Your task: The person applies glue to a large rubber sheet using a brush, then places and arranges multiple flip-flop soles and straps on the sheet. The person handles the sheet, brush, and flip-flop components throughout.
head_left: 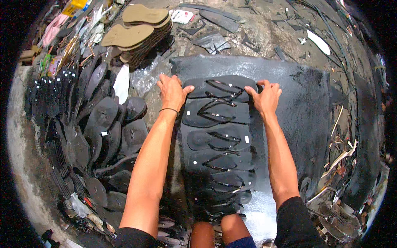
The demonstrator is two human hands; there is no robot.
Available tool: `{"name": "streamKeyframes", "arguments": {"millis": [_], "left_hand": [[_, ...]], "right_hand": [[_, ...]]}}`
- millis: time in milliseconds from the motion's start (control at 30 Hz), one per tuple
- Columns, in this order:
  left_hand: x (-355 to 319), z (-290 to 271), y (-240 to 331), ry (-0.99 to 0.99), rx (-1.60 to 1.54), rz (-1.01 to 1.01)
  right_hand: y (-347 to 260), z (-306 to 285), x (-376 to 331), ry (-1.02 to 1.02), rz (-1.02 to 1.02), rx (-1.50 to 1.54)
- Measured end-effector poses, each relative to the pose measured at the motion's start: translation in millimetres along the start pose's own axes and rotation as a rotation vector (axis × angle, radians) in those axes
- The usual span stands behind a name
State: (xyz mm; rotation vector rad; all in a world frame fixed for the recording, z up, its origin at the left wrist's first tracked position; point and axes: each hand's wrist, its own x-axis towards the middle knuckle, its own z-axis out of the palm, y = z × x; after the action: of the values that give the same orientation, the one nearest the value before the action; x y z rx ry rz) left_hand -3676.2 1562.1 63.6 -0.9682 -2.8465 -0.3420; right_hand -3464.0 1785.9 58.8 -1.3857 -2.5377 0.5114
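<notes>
A column of black flip-flops lies sideways in front of me, overlapping one another towards my knees. At its far end is the topmost flip-flop (199, 88), with glossy thong straps. My left hand (173, 94) is at that flip-flop's left end, thumb stretched towards it and fingers apart. Across from it, my right hand (266, 97) has its thumb at the right end, the other fingers spread outward and slightly bent. Neither hand is wrapped around anything. Below the topmost one lie a second flip-flop (194, 115) with a white dot and a third flip-flop (197, 141) with a white tag.
A dark rubber sheet (295, 107) lies under the column. Many black soles (101, 113) are heaped at left. Stacked tan soles (130, 36) stand at the far left beside clear plastic (151, 76). Black offcuts (211, 41) litter the ground beyond; a wire fan guard (337, 221) lies near right.
</notes>
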Motion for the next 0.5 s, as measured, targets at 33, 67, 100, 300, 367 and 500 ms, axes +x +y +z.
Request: {"name": "streamKeyframes", "arguments": {"millis": [33,67,100,300,367,500], "left_hand": [[1,0,0,0.009,-0.146,-0.081],[4,1,0,-0.057,-0.165,-0.113],[5,2,2,-0.071,-0.195,-0.132],[-33,-19,40,-0.112,-0.145,-0.087],[-79,-45,56,-0.297,-0.261,-0.116],[-243,-132,77,-0.093,-0.571,-0.049]], "right_hand": [[0,-3,2,-0.023,0.023,0.035],[-1,-4,4,-0.041,0.028,0.085],[-2,-5,7,-0.121,0.111,0.048],[-15,-22,-21,0.106,-0.033,-0.14],[-11,-39,-72,0.137,0.002,0.111],[60,-102,-248,-0.1,-0.015,0.029]]}}
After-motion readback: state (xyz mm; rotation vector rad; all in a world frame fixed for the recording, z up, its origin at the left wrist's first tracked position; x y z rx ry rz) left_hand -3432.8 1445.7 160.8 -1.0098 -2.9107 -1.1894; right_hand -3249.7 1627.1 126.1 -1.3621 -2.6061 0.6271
